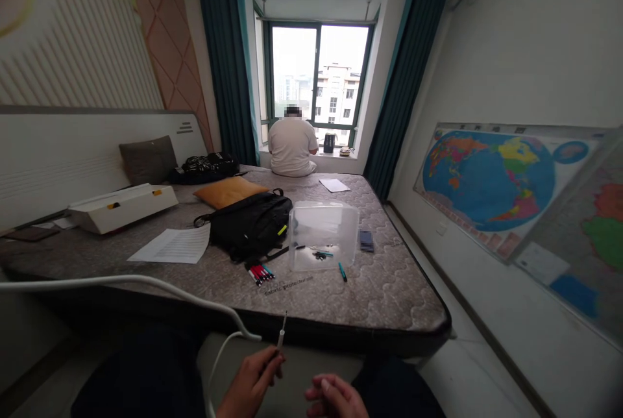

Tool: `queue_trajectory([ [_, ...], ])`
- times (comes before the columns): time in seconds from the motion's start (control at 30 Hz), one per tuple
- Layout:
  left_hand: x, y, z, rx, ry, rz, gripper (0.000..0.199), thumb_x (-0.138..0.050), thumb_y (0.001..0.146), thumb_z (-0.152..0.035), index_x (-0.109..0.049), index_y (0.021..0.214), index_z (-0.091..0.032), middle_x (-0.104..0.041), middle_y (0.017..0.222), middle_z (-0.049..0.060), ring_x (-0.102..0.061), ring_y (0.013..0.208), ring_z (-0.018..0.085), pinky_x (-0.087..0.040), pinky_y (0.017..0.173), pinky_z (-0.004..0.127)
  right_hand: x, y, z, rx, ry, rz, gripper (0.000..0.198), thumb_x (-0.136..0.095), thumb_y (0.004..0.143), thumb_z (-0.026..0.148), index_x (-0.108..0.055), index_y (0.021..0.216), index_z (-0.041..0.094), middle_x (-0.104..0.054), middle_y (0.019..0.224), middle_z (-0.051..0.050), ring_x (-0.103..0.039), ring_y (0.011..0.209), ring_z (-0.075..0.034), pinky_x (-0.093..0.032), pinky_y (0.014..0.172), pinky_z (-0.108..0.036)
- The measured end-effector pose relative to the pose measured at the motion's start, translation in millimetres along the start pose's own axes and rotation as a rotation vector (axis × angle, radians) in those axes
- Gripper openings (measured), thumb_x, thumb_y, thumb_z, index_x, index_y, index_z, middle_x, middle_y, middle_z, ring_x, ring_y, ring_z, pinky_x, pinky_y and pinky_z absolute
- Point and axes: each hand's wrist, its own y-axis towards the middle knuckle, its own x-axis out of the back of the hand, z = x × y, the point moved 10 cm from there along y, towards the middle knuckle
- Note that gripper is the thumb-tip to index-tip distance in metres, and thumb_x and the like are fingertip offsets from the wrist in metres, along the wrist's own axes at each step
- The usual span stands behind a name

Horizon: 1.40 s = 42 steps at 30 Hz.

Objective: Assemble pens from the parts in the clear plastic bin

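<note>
My left hand (252, 380) is closed, pinching a slim pen part (281, 338) that points up. It has a pale sleeve and a thin, dark tip. Beside it, my right hand (335, 396) has loosely curled fingers, slightly apart, with nothing visible in them. Beyond my hands, on the mattress, lies a bunch of red, black and teal pens (260, 273). A clear plastic box (324, 223) holds several small dark and teal pen pieces (322, 254). One teal-and-black pen (342, 272) lies just in front of the box.
A white cable (185, 298) crosses from the left near my left hand. On the mattress (389, 301) are a black backpack (248, 226), printed paper (170, 246), a white case (126, 209) and a dark flat pack (366, 241). A person (292, 145) sits by the window.
</note>
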Motion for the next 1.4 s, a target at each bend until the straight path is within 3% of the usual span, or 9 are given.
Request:
queue_trajectory([
  [0.27,-0.2,50.5,20.3,0.052,-0.143,0.06,0.045,-0.043,0.096,-0.055,-0.067,0.104,-0.018,-0.065,0.08,0.004,-0.059,0.07,0.016,-0.047,0.068,0.026,15.6,-5.6,30.4,-0.006,0.057,-0.104,0.058,-0.087,0.054,0.06,-0.066,0.085,0.017,-0.071,0.071,-0.003,-0.065,0.055,-0.013,-0.043,0.051,-0.02],
  [0.43,-3.3,108.3,25.7,-0.042,-0.077,0.168,0.045,-0.043,0.096,-0.054,-0.068,0.088,-0.017,-0.067,0.078,0.004,-0.06,0.069,0.016,-0.045,0.067,0.026,20.0,20.6,60.8,0.069,-0.08,-0.155,0.049,-0.079,0.068,0.059,-0.067,0.09,0.017,-0.07,0.078,-0.003,-0.065,0.06,-0.01,-0.044,0.054,-0.019],
  [0.53,2.1,134.8,42.8,-0.099,-0.025,0.14,0.045,-0.042,0.096,-0.053,-0.067,0.086,-0.018,-0.067,0.077,0.005,-0.061,0.072,0.017,-0.044,0.069,0.027,20.2,55.5,80.3,0.064,-0.225,-0.161,0.046,-0.074,0.073,0.057,-0.066,0.091,0.016,-0.07,0.077,-0.003,-0.064,0.059,-0.01,-0.042,0.053,-0.019],
  [0.63,8.3,146.1,67.7,-0.103,-0.031,0.09,0.044,-0.04,0.097,-0.053,-0.068,0.09,-0.019,-0.068,0.079,0.005,-0.062,0.076,0.019,-0.045,0.071,0.028,12.3,104.9,111.8,0.047,-0.516,-0.155,0.042,-0.068,0.077,0.054,-0.065,0.093,0.016,-0.071,0.08,-0.005,-0.065,0.061,-0.013,-0.045,0.055,-0.022],
  [0.7,7.9,147.9,77.2,-0.109,-0.053,0.115,0.043,-0.041,0.097,-0.052,-0.068,0.092,-0.019,-0.068,0.08,0.005,-0.063,0.076,0.019,-0.045,0.072,0.028,0.6,142.4,143.8,0.096,-0.81,-0.168,0.032,-0.061,0.083,0.046,-0.064,0.09,0.015,-0.072,0.082,-0.006,-0.066,0.063,-0.014,-0.046,0.056,-0.023],
  [0.8,10.6,149.5,76.6,-0.143,-0.098,0.151,0.041,-0.041,0.098,-0.05,-0.068,0.094,-0.02,-0.069,0.081,0.005,-0.063,0.077,0.019,-0.046,0.073,0.028,-25.8,200.2,188.3,0.177,-1.512,-0.197,0.025,-0.046,0.092,0.028,-0.067,0.094,0.015,-0.074,0.089,-0.007,-0.068,0.072,-0.014,-0.049,0.065,-0.023],
  [0.9,16.9,152.0,74.7,-0.145,-0.117,0.152,0.041,-0.04,0.099,-0.048,-0.068,0.093,-0.019,-0.069,0.08,0.006,-0.063,0.075,0.018,-0.046,0.072,0.028,-35.6,254.8,213.9,0.169,-1.695,-0.243,0.017,-0.057,0.085,0.021,-0.072,0.092,0.016,-0.075,0.096,-0.009,-0.068,0.09,-0.02,-0.047,0.077,-0.027],
  [1.1,21.2,155.7,79.1,-0.127,-0.126,0.169,0.038,-0.04,0.099,-0.046,-0.067,0.09,-0.02,-0.069,0.082,0.005,-0.063,0.077,0.019,-0.045,0.073,0.028,-32.4,330.5,222.6,0.082,-1.96,-0.325,0.028,-0.055,0.086,0.014,-0.071,0.108,0.021,-0.071,0.114,-0.012,-0.065,0.105,-0.024,-0.045,0.082,-0.028],
  [1.4,29.8,170.3,91.8,-0.064,-0.17,0.084,0.039,-0.038,0.098,-0.045,-0.064,0.083,-0.019,-0.067,0.078,0.006,-0.062,0.074,0.018,-0.044,0.07,0.029,-52.8,377.2,201.7,0.094,-2.19,-0.215,0.033,-0.042,0.094,0.011,-0.069,0.112,0.015,-0.065,0.122,-0.017,-0.06,0.116,-0.025,-0.044,0.095,-0.031],
])
